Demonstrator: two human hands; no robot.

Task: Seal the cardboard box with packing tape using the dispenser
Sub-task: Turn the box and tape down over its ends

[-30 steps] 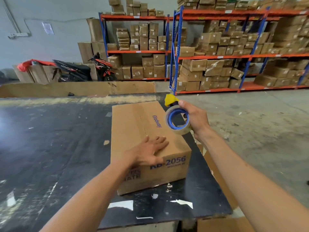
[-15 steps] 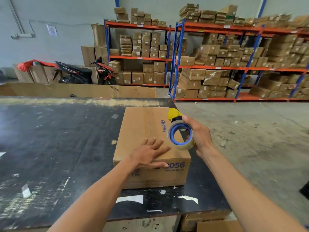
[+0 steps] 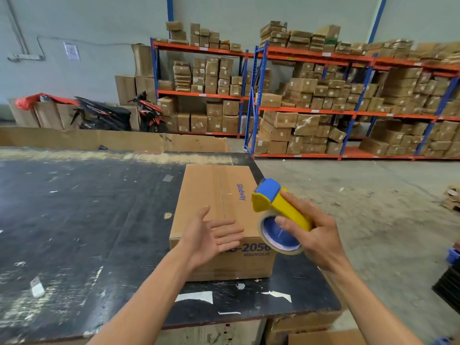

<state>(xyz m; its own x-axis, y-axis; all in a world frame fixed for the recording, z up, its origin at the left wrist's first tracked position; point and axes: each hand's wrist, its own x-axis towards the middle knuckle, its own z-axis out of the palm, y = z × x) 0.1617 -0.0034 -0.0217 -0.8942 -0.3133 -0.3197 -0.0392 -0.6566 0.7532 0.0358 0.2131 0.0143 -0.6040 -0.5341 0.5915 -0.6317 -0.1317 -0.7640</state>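
A closed brown cardboard box (image 3: pixel 211 195) with blue print lies on the black table (image 3: pixel 74 220) near its right edge. Its flap seam runs lengthwise along the top. My right hand (image 3: pixel 316 235) grips a yellow and blue tape dispenser (image 3: pixel 276 207) with a roll of tape (image 3: pixel 278 236), held above the box's near right corner. My left hand (image 3: pixel 211 235) hovers palm up, fingers spread, over the box's near top edge, just left of the roll and holding nothing.
Scraps of tape (image 3: pixel 194 297) stick to the table in front of the box. Flat cardboard (image 3: pixel 112 140) stands along the table's far edge. Shelving (image 3: pixel 323 108) full of boxes and a scooter (image 3: pixel 104 115) stand beyond. Concrete floor (image 3: pixel 373 207) lies to the right.
My left hand has lifted off the box top and turned palm up. My right hand has tilted the dispenser and brought it nearer, over the box's near right corner.
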